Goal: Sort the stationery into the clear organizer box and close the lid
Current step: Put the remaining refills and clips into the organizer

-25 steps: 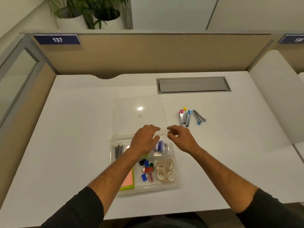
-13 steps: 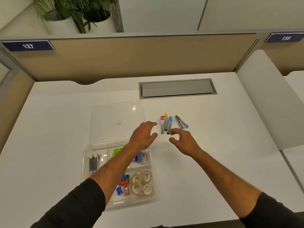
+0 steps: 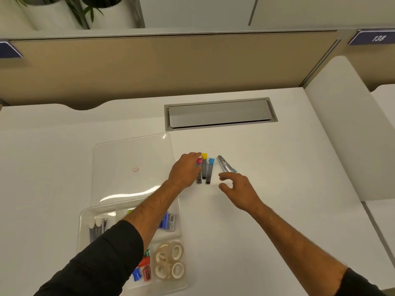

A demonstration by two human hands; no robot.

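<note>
The clear organizer box (image 3: 85, 218) sits at the lower left, its lid (image 3: 132, 163) open and lying flat behind it. Inside are tape rolls (image 3: 168, 261), small sharpeners (image 3: 143, 272), white-capped grey tubes (image 3: 97, 227) and a blue packet (image 3: 168, 221); my left forearm hides the middle. On the table to the right lie three grey tubes side by side, capped red (image 3: 199, 170), yellow (image 3: 204, 165) and blue (image 3: 210, 170). A tilted pair of tubes (image 3: 226, 166) lies just right of them. My left hand (image 3: 185, 172) rests its fingers against the red-capped tube. My right hand (image 3: 237, 189) hovers open below the tilted pair.
A grey cable hatch (image 3: 220, 113) is set into the white desk behind the tubes. A tan divider panel (image 3: 171, 65) closes the back, and a white side partition (image 3: 342, 135) stands at the right. Potted plants (image 3: 64, 9) stand beyond the divider.
Both hands have left the box's rear edge and moved right and forward to the loose tubes. The view has shifted right, so the box now sits lower left.
</note>
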